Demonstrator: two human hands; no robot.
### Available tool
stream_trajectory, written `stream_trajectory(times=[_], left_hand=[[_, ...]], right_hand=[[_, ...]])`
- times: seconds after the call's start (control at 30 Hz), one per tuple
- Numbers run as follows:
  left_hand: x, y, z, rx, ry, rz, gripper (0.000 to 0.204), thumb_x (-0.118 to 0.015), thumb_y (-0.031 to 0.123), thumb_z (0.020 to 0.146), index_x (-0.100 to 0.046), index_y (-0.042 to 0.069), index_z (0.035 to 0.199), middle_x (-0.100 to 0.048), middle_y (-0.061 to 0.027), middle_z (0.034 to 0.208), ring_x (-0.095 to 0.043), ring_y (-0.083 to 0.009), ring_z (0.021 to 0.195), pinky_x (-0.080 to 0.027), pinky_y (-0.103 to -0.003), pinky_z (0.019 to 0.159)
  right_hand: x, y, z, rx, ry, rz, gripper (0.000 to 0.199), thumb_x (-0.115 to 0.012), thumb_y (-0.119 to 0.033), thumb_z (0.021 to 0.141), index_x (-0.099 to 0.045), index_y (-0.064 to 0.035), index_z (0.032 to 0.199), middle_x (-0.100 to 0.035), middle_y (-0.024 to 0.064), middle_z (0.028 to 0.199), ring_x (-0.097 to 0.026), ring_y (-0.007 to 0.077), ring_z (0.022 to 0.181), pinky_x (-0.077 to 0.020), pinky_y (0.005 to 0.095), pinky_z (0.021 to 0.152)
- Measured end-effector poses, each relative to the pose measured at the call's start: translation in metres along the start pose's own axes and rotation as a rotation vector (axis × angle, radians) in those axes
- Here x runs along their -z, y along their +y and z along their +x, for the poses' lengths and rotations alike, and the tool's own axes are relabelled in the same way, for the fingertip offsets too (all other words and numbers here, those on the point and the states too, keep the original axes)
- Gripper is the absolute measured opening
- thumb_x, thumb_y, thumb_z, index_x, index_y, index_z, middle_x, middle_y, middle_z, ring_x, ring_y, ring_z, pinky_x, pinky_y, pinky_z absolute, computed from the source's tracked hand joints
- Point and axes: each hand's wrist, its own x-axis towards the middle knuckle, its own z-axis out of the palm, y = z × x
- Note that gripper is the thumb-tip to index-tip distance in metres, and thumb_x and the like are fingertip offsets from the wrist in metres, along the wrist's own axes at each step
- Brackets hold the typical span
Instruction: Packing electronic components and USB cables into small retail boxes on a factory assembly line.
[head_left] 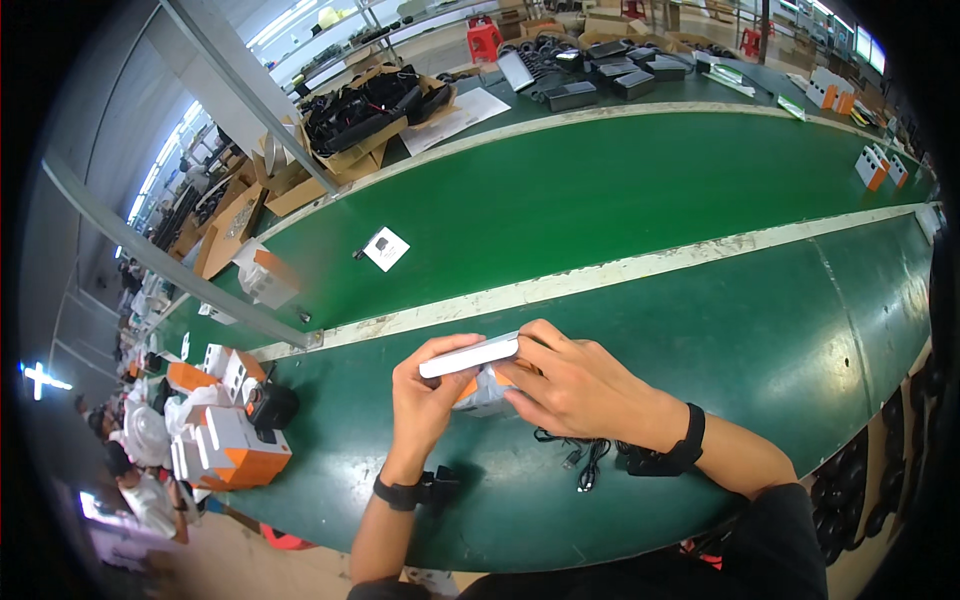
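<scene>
Over the near green worktop, both my hands hold a slim white box-like piece (468, 355) with a smooth long edge. My left hand (428, 385) is closed on its left end, fingers behind and thumb below. My right hand (570, 385) pinches its right end. Just beneath, partly hidden by the fingers, is an orange and whitish-grey item (487, 392) whose kind I cannot make out. Coiled black cables (592, 465) lie on the worktop below my right hand, beside a black item (650, 461) partly under that wrist. Black bands circle both my wrists.
White and orange boxes (235, 450) with a black device (270, 405) stand at the left. Beyond a pale rail (600, 272), a green belt (560, 190) carries a white card (386, 248) and boxes (872, 168). A metal post (190, 270) rises at left.
</scene>
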Motion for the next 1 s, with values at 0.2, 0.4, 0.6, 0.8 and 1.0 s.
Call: stream_trajectory(times=[0.2,0.4,0.6,0.8,1.0], left_hand=[[0.001,-0.005,0.002,0.035,0.050,-0.027,0.026,-0.074,-0.003,0.096,-0.076,-0.002,0.122,-0.076,-0.0138,0.123,-0.073,-0.0163,0.108,-0.059,-0.030,0.093],[0.020,-0.006,0.000,-0.627,-0.277,0.424,0.040,-0.092,0.014,0.079,-0.082,0.005,0.117,-0.072,-0.0199,0.134,-0.067,-0.0384,0.125,-0.056,-0.046,0.100],[0.016,-0.016,-0.006,-0.649,-0.155,0.484,0.037,-0.086,0.013,0.081,-0.082,0.004,0.117,-0.072,-0.0232,0.136,-0.070,-0.0375,0.119,-0.055,-0.045,0.099],[0.017,-0.001,-0.012,-0.590,-0.193,0.544,0.037,-0.078,0.006,0.080,-0.084,0.007,0.116,-0.071,-0.0233,0.137,-0.070,-0.0381,0.117,-0.055,-0.045,0.100],[0.019,0.001,-0.009,-0.608,-0.209,0.630,0.039,-0.076,0.004,0.080,-0.084,0.010,0.118,-0.070,-0.0189,0.140,-0.069,-0.0388,0.117,-0.056,-0.045,0.102]], right_hand=[[0.001,-0.014,0.000,-0.020,0.009,-0.107,0.029,-0.074,-0.017,0.091,-0.068,0.0016,0.112,-0.062,0.0082,0.114,-0.058,0.0239,0.114,-0.0626,0.0320,0.071],[-0.002,0.017,-0.015,0.036,0.193,0.261,0.027,-0.081,-0.018,0.089,-0.071,-0.0004,0.108,-0.065,0.0080,0.103,-0.065,0.0250,0.102,-0.0624,0.0331,0.070],[-0.013,0.019,-0.016,-0.133,0.255,0.390,0.025,-0.087,-0.015,0.086,-0.072,-0.0012,0.100,-0.069,0.0113,0.108,-0.068,0.0211,0.100,-0.0598,0.0302,0.061],[-0.009,0.019,-0.013,-0.043,0.204,0.223,0.035,-0.086,-0.016,0.087,-0.076,-0.0080,0.119,-0.069,0.0074,0.113,-0.066,0.0200,0.096,-0.0585,0.0294,0.059],[-0.009,0.021,-0.008,0.005,0.206,0.093,0.034,-0.084,-0.016,0.087,-0.076,-0.0091,0.120,-0.069,0.0028,0.111,-0.064,0.0179,0.095,-0.0558,0.0291,0.058]])
